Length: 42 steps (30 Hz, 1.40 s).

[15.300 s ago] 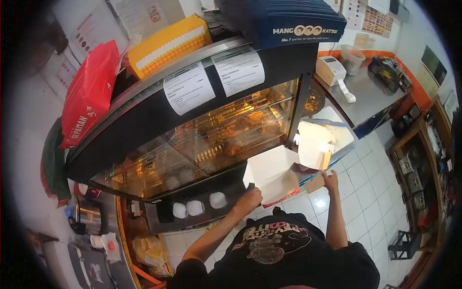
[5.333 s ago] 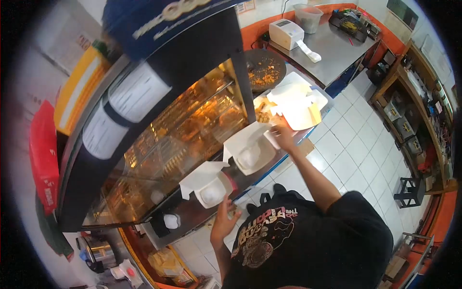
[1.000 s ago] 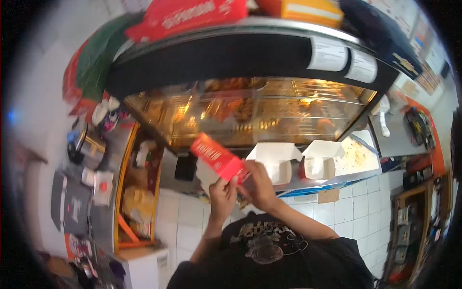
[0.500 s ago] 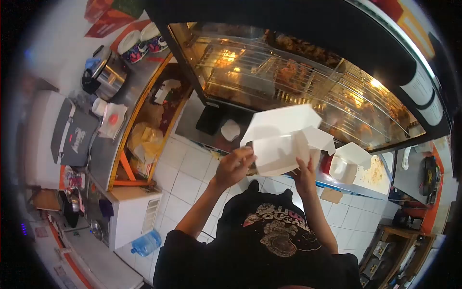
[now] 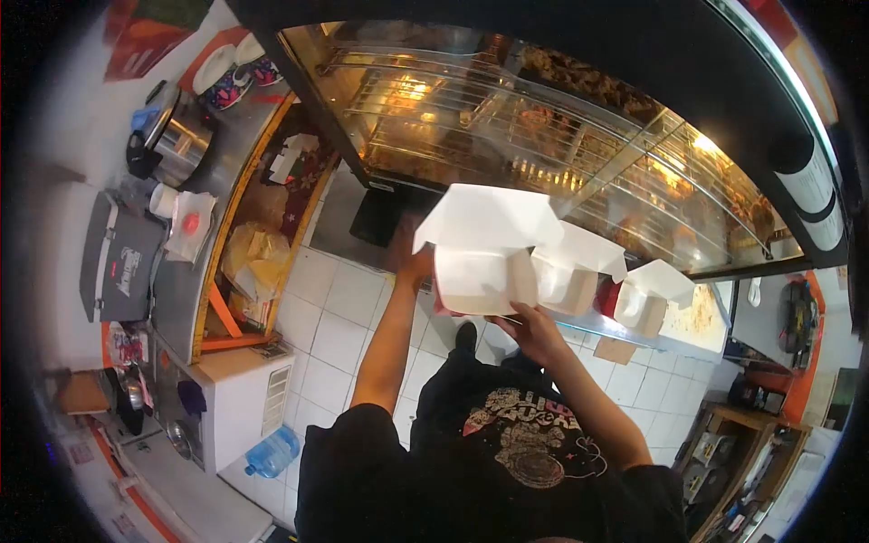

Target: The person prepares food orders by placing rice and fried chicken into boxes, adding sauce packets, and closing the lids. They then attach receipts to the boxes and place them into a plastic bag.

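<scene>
An open takeaway box (image 5: 484,276), white inside with a red outer side, has its lid tipped back toward the glass cabinet. My right hand (image 5: 529,328) grips its lower right corner, thumb on the rim. At the box's left side is my left hand (image 5: 412,253), smeared by motion and partly behind the lid, so its fingers cannot be made out. A second open takeaway box (image 5: 566,282) is just right of the first. Farther right, a third open takeaway box (image 5: 636,308) rests on the counter edge.
The glass food cabinet (image 5: 543,136) with wire racks and cooked food stands ahead. A dark square item (image 5: 380,217) lies on the counter at left. Left are a metal pot (image 5: 181,140) and a shelf (image 5: 240,235) with bags. A blue water bottle (image 5: 272,452) lies on the tiled floor.
The box in my hands has moved left and down onto the counter's front side, uncovering the second box. My left hand has slid up and left from its near corner.
</scene>
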Motion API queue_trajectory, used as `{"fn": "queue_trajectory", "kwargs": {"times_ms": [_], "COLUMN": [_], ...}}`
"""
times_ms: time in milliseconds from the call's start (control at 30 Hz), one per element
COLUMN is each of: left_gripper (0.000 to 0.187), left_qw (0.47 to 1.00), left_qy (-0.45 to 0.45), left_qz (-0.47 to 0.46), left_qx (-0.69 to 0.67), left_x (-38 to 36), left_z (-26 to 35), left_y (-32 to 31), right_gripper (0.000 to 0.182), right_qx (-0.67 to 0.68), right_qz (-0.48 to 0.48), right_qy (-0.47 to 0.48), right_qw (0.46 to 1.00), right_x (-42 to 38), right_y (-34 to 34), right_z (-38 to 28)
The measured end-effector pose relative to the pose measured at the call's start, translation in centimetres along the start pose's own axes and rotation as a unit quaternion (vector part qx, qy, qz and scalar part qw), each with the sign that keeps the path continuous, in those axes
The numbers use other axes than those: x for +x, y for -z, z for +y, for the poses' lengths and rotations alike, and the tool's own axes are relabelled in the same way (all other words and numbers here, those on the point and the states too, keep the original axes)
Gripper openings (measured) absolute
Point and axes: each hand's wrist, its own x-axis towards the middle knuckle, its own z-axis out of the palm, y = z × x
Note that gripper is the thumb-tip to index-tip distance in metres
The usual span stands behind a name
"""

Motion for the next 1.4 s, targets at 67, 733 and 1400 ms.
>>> {"fn": "queue_trajectory", "kwargs": {"times_ms": [67,733,1400], "left_gripper": [0.068,0.062,0.097], "left_qw": [0.944,0.982,0.932], "left_qy": [0.137,0.061,-0.057], "left_qz": [-0.008,-0.006,0.205], "left_qx": [-0.299,0.179,0.294], "left_x": [-4.7,-6.0,-4.3], "left_z": [10.6,19.2,9.6], "left_y": [6.5,2.3,-0.2], "right_gripper": [0.043,0.033,0.028], "right_qx": [-0.033,-0.028,-0.072], "right_qz": [-0.037,-0.039,0.207], "right_qy": [-0.056,-0.051,0.32], "right_qw": [0.997,0.998,0.922], "right_x": [2.3,8.4,-15.1], "right_y": [-0.4,5.1,33.3], "right_z": [0.6,4.6,-26.3]}}
